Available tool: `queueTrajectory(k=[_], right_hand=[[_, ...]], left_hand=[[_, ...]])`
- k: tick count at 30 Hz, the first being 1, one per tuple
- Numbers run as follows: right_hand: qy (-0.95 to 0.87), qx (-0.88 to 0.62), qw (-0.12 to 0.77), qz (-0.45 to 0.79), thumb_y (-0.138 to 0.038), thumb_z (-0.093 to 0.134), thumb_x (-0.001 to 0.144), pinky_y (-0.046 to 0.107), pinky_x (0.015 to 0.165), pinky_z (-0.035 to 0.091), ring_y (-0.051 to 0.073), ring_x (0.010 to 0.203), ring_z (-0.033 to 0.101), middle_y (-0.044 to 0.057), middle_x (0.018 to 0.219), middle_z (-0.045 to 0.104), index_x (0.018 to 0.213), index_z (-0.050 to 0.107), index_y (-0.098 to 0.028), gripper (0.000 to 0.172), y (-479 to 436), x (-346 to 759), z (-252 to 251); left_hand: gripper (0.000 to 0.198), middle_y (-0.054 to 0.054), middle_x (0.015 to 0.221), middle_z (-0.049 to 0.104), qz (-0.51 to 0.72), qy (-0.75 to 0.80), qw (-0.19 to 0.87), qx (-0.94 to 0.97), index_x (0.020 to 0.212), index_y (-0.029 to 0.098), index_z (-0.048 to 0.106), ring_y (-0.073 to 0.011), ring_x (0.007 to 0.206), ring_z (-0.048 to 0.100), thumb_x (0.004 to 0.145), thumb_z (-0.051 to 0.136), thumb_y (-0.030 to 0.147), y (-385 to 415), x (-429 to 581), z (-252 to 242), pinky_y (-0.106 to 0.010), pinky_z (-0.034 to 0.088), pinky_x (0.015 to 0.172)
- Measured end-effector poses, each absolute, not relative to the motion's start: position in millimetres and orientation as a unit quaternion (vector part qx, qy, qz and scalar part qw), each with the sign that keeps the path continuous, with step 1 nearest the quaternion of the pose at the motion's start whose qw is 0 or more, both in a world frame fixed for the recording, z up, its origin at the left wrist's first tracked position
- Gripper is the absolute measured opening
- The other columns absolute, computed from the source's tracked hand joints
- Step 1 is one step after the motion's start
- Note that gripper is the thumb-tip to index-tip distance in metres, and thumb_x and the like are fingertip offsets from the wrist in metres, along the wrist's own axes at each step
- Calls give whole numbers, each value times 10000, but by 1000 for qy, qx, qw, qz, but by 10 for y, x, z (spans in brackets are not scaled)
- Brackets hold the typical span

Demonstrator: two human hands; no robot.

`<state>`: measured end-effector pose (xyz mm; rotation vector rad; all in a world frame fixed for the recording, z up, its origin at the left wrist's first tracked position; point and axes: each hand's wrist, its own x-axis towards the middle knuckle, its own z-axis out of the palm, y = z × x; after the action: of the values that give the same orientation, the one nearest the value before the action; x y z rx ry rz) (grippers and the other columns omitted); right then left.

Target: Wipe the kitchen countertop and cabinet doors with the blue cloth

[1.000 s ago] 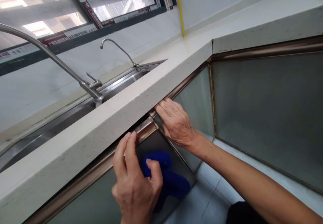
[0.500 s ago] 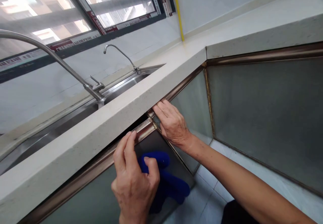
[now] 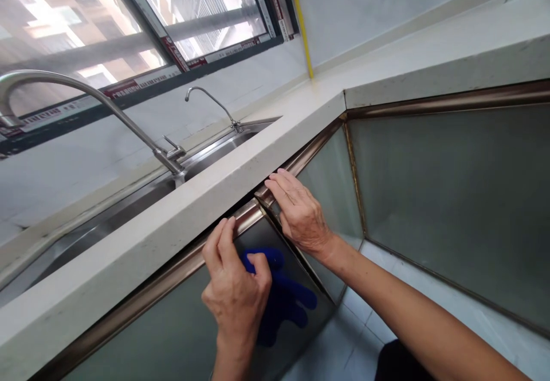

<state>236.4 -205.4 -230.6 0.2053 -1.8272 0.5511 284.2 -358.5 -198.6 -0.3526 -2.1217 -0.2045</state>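
Note:
My left hand (image 3: 238, 289) hooks its fingers over the bronze metal top rail of the left glass cabinet door (image 3: 167, 323), near the door's end, with the thumb held apart. My right hand (image 3: 303, 215) curls its fingertips over the top rail of the neighbouring cabinet door (image 3: 333, 169). The two doors meet between my hands, and their rail ends stand slightly out from under the countertop edge (image 3: 201, 197). A dark gap shows above the left rail. Behind my left hand is a deep blue thing with rounded lobes (image 3: 292, 301), partly hidden, at the left door.
A steel sink (image 3: 64, 255) is set in the pale countertop, with a large faucet (image 3: 129, 126) and a small one (image 3: 215, 103). Windows rise behind. A yellow pipe (image 3: 304, 34) stands in the corner. At right is another glass cabinet front (image 3: 447, 197), above the tiled floor (image 3: 365, 318).
My view has shifted slightly. The right door's rail end now juts out a little more beside the left door. Both hands keep their places on the rails.

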Motion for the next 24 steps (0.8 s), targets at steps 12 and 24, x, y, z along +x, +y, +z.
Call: queueTrajectory(k=[12,24], right_hand=[[-775,62,587,228,5,382,848,442,1220,414,233,1507,328,121,1507,517,1448,523,-99,625,-2179,2274,-2364],[-763,79,578,277,-8,375,803,495,1243,374,237,1538,251,141,1543,466,1495,451,-80,699,-2251,2238,-2386]], left_hand=[[644,-101,1376,585,-85,-848,504,-139,1433,183,479,-253,1163,648,798,585,186,-3540,2647,-2108,-264,524,501],[632,-125,1389,573,-111,-851,498,-123,1433,181,490,-273,1167,645,807,574,203,-3510,2596,-2133,-276,560,577]])
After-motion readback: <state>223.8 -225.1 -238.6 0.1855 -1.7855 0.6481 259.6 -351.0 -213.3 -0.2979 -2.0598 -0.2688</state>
